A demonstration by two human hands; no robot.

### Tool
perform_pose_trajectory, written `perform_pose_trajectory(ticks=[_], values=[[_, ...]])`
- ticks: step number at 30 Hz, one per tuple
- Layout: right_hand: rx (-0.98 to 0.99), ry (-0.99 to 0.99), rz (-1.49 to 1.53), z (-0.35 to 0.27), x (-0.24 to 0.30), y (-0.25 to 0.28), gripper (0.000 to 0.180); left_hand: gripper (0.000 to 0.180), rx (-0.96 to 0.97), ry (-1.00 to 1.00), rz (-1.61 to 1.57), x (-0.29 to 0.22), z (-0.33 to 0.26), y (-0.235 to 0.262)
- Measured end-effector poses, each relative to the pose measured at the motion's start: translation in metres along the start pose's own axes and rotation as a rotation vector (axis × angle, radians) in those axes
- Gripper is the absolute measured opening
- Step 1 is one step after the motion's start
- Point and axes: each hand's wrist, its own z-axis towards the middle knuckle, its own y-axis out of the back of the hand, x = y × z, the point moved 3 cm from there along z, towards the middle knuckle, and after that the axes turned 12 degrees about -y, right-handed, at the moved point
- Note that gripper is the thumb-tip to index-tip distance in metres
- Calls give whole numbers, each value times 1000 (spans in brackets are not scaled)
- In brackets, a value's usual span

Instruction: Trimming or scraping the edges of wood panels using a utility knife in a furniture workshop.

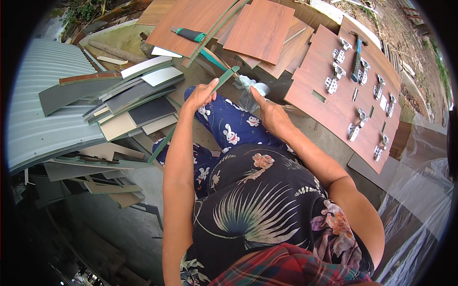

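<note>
My left hand (202, 95) is closed around a long narrow green-edged strip (225, 79). The strip slants from beyond my fingers down past my forearm toward the lower left. My right hand (275, 119) has its index finger stretched out, its tip against a pale blue crumpled sheet (260, 88) that looks like plastic or cloth. The other fingers are bent, partly hidden, and no held thing shows in them. The sheet lies over my knee, in patterned blue trousers (229, 126). Just beyond the strip's upper end is a teal bar (212, 58).
A utility knife (191, 35) lies on brown boards at the far side. On the right, a wood-grain panel (310, 74) bears several metal hinges (357, 125) and a hammer (356, 59). Stacked board offcuts (136, 102) stand left, beside corrugated sheeting (62, 71). Clear plastic (420, 176) hangs right.
</note>
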Motion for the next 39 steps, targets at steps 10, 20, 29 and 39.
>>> perform_pose_trajectory(ticks=[10,20,29,39], values=[[-31,37,-9,38,26,-5,82,85,-35,-47,93,-8,-3,-4],[21,-2,-31,-19,-10,4,81,75,-252,-134,471,-14,-18,-19],[-63,65,-45,18,3,-3,79,74,-308,-169,587,-21,-22,-26],[-77,129,-16,-5,-12,10,75,70,-342,-179,629,-18,-26,-30]])
